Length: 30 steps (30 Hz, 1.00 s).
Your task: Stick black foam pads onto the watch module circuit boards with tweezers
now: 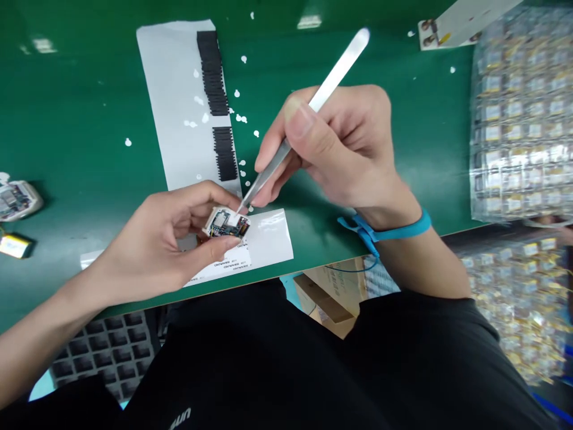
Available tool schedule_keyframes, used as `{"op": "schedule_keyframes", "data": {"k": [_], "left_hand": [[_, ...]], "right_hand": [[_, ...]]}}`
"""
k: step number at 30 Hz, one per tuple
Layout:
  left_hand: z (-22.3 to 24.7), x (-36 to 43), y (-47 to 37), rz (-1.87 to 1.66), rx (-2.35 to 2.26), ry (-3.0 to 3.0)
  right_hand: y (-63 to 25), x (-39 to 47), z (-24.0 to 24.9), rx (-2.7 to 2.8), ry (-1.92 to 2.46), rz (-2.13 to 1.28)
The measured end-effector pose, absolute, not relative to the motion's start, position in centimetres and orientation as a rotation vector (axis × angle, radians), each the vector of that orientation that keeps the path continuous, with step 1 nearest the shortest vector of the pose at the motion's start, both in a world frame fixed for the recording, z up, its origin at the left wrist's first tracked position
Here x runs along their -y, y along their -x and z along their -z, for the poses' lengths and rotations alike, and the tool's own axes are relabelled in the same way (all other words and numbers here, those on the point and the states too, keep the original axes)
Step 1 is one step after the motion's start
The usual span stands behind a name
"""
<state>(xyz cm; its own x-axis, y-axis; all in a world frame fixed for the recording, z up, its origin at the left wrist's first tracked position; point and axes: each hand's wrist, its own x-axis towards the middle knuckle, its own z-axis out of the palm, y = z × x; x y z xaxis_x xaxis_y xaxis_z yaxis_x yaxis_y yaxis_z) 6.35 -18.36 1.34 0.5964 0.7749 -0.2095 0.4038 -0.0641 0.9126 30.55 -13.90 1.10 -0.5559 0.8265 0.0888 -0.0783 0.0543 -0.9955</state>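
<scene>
My left hand (179,239) grips a small circuit board in a white housing (227,223) between thumb and fingers, just above the table's front edge. In my right hand (331,143) is a pair of metal tweezers (338,74), slanting down to the left. Their tips meet or hover over the board's upper edge; whether they pinch anything is too small to tell. Under the left hand lies a white printed sheet (273,236). Behind it, a pale backing sheet (174,107) carries two rows of black strips (213,77). A blue wrist strap (403,230) circles my right wrist.
Small white round bits (237,94) are scattered over the green table (89,113). Another board in a white housing (18,200) and a battery (15,245) lie at left. Clear trays of parts (514,119) fill the right side. A cardboard box (331,292) sits below the edge.
</scene>
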Motion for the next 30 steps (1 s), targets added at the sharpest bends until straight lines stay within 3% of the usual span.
{"op": "schedule_keyframes", "data": {"k": [9,30], "left_hand": [[-1.6,18.5,-6.5,-0.577,-0.934,-1.409],[-1.3,19.3,-6.6,-0.625,-0.974,-1.564]], "right_hand": [[-29.5,14.7,-1.0,1.622,0.786,-1.431],[-29.5,14.7,-0.8,1.738,0.797,-1.306]]}}
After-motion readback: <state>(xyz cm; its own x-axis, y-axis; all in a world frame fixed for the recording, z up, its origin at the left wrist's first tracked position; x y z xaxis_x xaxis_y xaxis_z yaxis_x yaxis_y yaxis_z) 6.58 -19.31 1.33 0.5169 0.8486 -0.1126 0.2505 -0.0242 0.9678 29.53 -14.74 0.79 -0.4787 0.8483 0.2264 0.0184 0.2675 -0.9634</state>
